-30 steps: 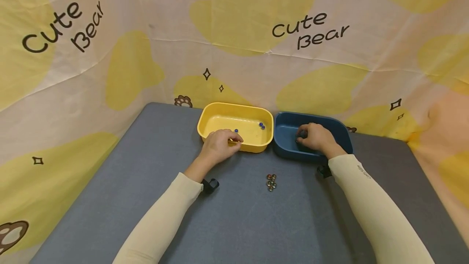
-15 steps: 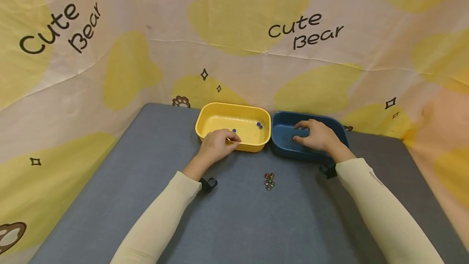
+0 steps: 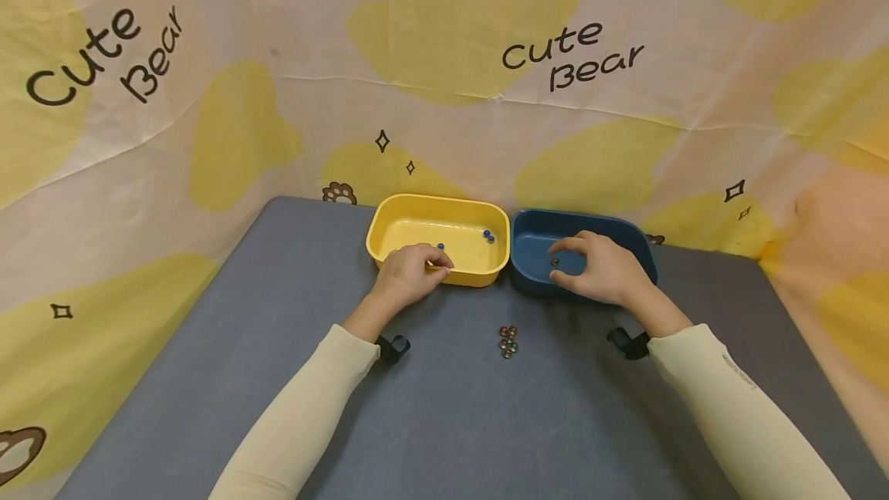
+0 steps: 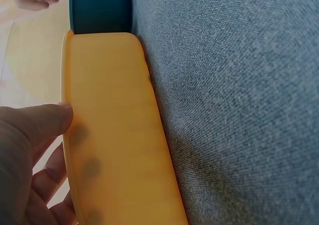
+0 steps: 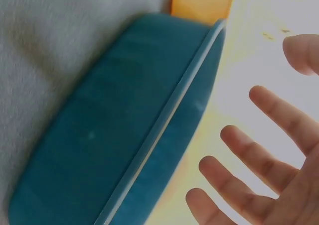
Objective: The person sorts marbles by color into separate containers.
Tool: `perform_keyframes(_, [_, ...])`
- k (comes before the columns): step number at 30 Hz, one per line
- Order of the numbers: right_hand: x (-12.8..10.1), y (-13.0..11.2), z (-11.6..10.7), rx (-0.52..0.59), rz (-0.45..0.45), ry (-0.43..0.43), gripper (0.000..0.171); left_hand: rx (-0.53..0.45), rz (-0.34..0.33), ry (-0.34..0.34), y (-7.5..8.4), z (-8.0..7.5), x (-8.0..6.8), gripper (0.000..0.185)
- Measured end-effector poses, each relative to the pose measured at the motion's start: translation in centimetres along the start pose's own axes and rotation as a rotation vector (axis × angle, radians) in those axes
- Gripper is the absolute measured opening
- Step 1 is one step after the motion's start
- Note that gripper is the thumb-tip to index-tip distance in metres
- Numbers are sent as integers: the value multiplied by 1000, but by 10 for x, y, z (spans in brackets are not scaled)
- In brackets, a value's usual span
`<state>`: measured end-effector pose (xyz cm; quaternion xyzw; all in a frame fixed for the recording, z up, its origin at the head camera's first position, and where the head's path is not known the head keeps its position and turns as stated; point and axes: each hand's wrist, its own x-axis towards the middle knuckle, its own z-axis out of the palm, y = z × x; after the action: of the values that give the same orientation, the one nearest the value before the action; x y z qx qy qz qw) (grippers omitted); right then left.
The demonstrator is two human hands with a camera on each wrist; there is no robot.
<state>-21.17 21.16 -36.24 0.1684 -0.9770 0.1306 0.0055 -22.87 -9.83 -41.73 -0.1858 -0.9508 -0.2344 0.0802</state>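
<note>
The right hand [image 3: 603, 272], fingers spread and holding nothing, is hovering over the blue bin [image 3: 625, 234] where a marble [image 3: 554, 261] is lying, while the left hand [image 3: 410, 278] is gripping the yellow bin's [image 3: 417, 207] near rim (probably steadying it); more marbles [image 3: 508, 341] are waiting on the counter [image 3: 208, 376].

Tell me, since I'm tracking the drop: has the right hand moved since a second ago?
Yes. The right hand has pulled back from inside the blue tub toward its near rim, fingers now spread; a marble lies in the tub.

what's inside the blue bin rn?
One small dark marble shows on the floor of the blue bin. The right hand, fingers spread, hangs over the bin and covers its right half.
</note>
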Motion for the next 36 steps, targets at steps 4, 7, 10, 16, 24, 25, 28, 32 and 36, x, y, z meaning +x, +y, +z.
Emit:
perform_keyframes(4, [-11, -11, -1, -2, -30, 6, 39, 7, -3, 1, 0, 0, 0, 4])
perform_keyframes(7, [-19, -19, 0, 5, -55, 7, 42, 14, -1, -1, 0, -1, 0, 4])
perform_keyframes(10, [-25, -24, 4, 29, -76, 12, 36, 20, 0, -2, 0, -2, 0, 4])
perform_keyframes(16, [-32, -32, 16, 53, -112, 30, 25, 31, -3, 2, 0, -2, 0, 4])
perform_keyframes(24, [-36, -36, 32, 82, -133, -3, 21, 40, 1, 5, 1, 0, 0, 5])
perform_keyframes(25, [-36, -36, 35, 85, -136, -8, 21, 39, 1, 6, 1, 0, 0, 5])
perform_keyframes(28, [-36, -38, 42, 95, -153, -22, 22, 42, 0, 8, 1, 0, -1, 5])
perform_keyframes(32, [-36, -37, 54, 75, -195, -33, 21, 40, -5, 7, 2, -1, -1, 5])
perform_keyframes(36, [-34, -35, 65, 30, -237, -38, 20, 34, -8, 8, 2, -1, -1, 5])
